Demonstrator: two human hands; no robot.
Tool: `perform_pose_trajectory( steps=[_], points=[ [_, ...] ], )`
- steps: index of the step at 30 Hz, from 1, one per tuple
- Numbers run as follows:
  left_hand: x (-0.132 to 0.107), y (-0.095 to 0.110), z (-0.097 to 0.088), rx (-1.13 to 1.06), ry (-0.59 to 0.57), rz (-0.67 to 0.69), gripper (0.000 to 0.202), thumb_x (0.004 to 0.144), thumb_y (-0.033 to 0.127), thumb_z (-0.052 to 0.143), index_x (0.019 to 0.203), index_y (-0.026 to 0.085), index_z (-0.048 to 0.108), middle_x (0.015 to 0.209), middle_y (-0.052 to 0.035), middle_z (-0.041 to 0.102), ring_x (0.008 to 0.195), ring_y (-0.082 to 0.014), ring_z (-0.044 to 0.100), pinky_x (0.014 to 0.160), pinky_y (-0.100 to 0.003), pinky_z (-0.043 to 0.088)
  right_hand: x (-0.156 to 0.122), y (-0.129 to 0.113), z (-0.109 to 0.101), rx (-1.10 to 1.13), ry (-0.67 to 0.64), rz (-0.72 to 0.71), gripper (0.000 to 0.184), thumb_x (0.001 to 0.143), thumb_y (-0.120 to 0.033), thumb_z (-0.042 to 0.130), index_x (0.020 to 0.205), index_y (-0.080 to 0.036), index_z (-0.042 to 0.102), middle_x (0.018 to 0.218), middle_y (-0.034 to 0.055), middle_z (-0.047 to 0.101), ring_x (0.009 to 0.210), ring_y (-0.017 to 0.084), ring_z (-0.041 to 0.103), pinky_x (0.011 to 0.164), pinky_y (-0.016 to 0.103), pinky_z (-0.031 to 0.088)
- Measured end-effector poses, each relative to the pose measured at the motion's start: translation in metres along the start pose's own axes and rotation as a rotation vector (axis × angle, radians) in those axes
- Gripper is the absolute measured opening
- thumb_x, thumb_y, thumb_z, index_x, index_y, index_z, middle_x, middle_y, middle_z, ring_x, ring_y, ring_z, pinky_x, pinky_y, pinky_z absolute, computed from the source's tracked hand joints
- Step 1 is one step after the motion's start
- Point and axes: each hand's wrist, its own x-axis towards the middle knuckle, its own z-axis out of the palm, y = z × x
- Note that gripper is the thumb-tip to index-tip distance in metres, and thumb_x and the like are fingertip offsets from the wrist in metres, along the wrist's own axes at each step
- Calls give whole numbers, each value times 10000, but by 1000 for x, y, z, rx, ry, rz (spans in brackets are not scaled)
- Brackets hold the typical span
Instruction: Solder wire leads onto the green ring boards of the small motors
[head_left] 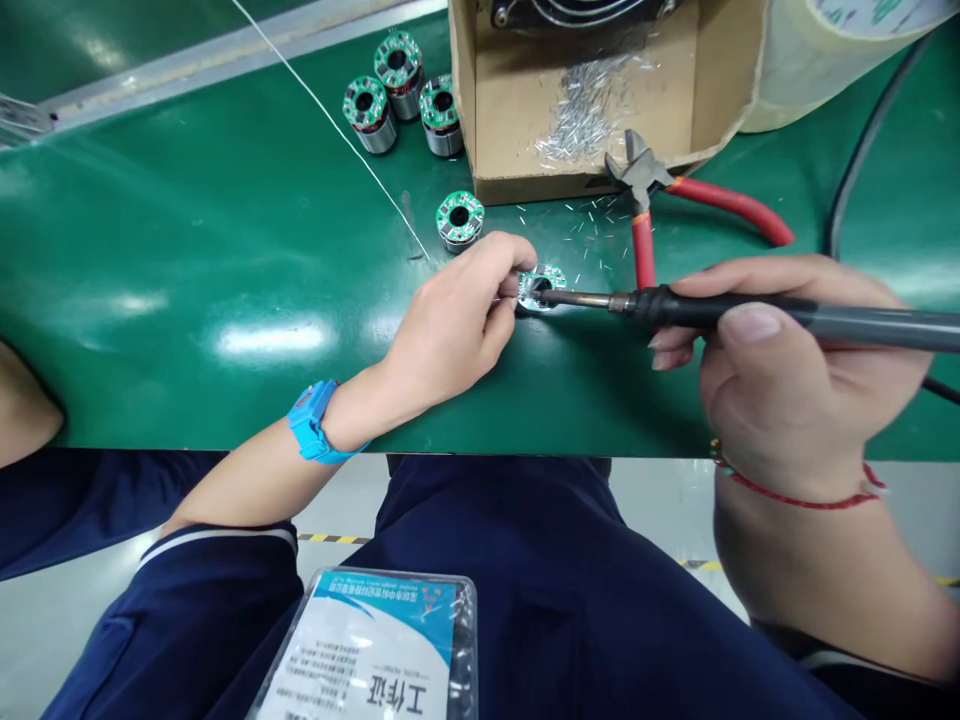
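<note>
My left hand is closed, its fingers pinching a small round motor stator with a green circuit board that rests on the green belt. A thin solder wire runs from the far left down towards this hand. My right hand is wrapped round the black handle of a soldering iron. The iron's metal tip touches the top of the stator. A blue wrist strap circles my left wrist.
Another stator lies just behind my left hand, and three more stand farther back. A cardboard box holds cut wire bits. Red-handled cutters lean at its front. A tape roll sits at far right.
</note>
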Motion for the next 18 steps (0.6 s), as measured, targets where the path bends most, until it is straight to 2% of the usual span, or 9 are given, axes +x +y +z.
perform_pose_trajectory(
  steps=[3, 5, 7, 10, 13, 16, 18],
  points=[
    [1, -1, 1, -92, 2, -86, 215, 837, 18, 496, 938, 207, 515, 961, -19, 610, 706, -113, 596, 727, -329, 546, 2, -3, -1, -49, -13, -6, 165, 850, -287, 730, 953, -183, 805, 752, 35, 743, 543, 111, 660, 435, 198, 531],
    [1, -4, 0, -148, -14, -105, 237, 840, 45, 552, 1006, 212, 533, 1055, -31, 612, 710, -107, 602, 738, -335, 560, 3, -5, -2, -79, -28, -20, 169, 857, -292, 722, 967, -195, 806, 772, 35, 751, 550, 113, 663, 435, 206, 526],
    [3, -6, 0, -146, -59, -80, 358, 815, 60, 635, 1118, 233, 556, 1131, -39, 609, 869, -155, 651, 822, -360, 569, 5, -7, -3, -110, -54, -40, 169, 868, -277, 708, 990, -212, 806, 761, 25, 747, 554, 109, 663, 441, 206, 520],
    [6, -7, 1, -106, -117, -41, 437, 811, 57, 676, 1189, 253, 578, 1093, -29, 613, 1136, -238, 632, 941, -396, 545, 8, -10, -2, -137, -72, -92, 174, 868, -239, 704, 1004, -220, 809, 680, 6, 715, 547, 100, 653, 440, 201, 499],
    [8, -7, 3, -103, -129, -38, 403, 843, 59, 659, 1192, 248, 589, 1031, -21, 614, 1166, -250, 619, 942, -398, 537, 9, -15, 0, -147, -36, -144, 156, 853, -261, 726, 971, -206, 812, 617, -5, 685, 524, 94, 629, 407, 208, 449],
    [7, -6, 3, -106, -125, -28, 394, 848, 58, 660, 1190, 241, 595, 1014, -16, 611, 1163, -246, 624, 943, -393, 535, 5, -19, -1, -210, -31, -88, 172, 846, -324, 743, 932, -188, 804, 622, 9, 683, 524, 115, 625, 395, 251, 420],
    [7, -7, 2, -109, -123, -23, 399, 847, 52, 659, 1192, 243, 595, 1025, -13, 613, 1169, -241, 628, 955, -392, 533, 2, -17, -7, -269, -11, -26, 258, 872, -412, 713, 965, -184, 788, 709, 40, 704, 571, 138, 645, 432, 293, 444]
  ],
)
